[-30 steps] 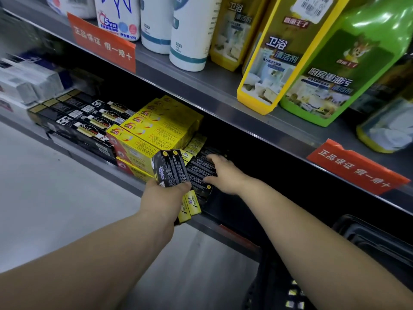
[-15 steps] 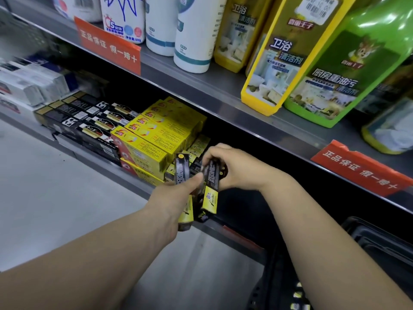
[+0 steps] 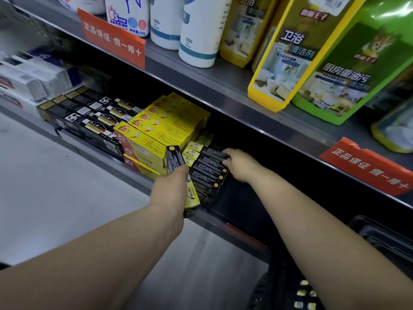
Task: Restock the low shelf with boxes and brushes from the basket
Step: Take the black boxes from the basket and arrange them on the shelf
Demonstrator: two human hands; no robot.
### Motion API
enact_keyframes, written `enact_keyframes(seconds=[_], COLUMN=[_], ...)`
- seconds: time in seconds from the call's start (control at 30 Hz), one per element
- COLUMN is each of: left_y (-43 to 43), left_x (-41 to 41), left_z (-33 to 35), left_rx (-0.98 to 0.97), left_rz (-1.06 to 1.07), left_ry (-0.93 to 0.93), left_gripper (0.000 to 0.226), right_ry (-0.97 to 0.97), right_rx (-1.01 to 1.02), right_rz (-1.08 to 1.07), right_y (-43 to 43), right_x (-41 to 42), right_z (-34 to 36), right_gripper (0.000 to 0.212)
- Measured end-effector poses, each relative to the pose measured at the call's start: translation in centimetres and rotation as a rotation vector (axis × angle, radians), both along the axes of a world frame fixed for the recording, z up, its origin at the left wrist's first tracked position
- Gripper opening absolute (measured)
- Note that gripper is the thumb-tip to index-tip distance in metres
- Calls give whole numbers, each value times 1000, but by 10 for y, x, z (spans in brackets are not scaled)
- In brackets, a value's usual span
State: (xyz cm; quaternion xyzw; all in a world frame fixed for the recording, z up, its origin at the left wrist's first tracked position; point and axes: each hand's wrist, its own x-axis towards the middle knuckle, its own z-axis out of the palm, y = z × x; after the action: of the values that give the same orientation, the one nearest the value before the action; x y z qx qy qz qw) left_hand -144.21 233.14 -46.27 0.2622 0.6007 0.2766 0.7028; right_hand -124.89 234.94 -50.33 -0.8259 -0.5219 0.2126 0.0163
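A: Low shelf [image 3: 212,220], basket [image 3: 380,238]?
B: Basket at btm right, beside shelf. Yellow boxes [image 3: 161,130] stacked on shelf, black boxes [image 3: 207,173] in a row just right of them.
A: Hands?
B: L hand [image 3: 169,189] wrapped round one box [image 3: 175,158] (upright, in front of yellow stack). R hand [image 3: 241,166] on rear box [image 3: 214,153]; gripping or only touching, can't tell.

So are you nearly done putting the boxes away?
About partway. Black boxes are already stacked on the low shelf. The right hand pinches the top box and the left hand holds a spare box. More packs wait in the basket.
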Motion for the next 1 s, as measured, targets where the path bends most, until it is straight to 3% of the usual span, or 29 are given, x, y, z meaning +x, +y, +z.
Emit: enact_keyframes(seconds=[0.1, 0.23, 0.33, 0.43, 0.5, 0.57, 0.63, 0.77, 0.9, 1.0], left_y=[1, 1, 0, 0, 0, 0, 2, 4, 4, 1], left_x=[2, 4, 4, 4, 4, 5, 5, 4, 8, 13], left_z=[-4, -6, -1, -1, -2, 1, 5, 11, 0, -5], left_rx=[25, 3, -20, 15, 47, 86, 82, 46, -7, -32], left_rz=[4, 3, -17, -58, -98, -124, -63, -3, -79, -164], left_ry=[28, 19, 28, 40, 28, 21, 29, -102, -16, 74], left_gripper=[57, 45, 23, 28, 36, 31, 20, 25, 18, 31], right_ry=[22, 57, 204, 425, 424, 358, 369, 386, 58, 26], right_rx=[-73, -122, 36, 127, 116, 144, 176, 255, 218, 134], right_rz=[37, 72, 165, 351, 438, 453, 399, 157, -170, -137], right_y=[-3, -11, -14, -18, -19, -19, -19, -21, -12, -3], right_x=[-5, -3, -8, -24, -33, -36, -30, -2, 20, 15], right_z=[-6, 2, 29, 59, 64, 63, 61, 46, 23, 8], right_gripper=[52, 61, 78, 94, 84, 58, 40, 27, 44, 47])
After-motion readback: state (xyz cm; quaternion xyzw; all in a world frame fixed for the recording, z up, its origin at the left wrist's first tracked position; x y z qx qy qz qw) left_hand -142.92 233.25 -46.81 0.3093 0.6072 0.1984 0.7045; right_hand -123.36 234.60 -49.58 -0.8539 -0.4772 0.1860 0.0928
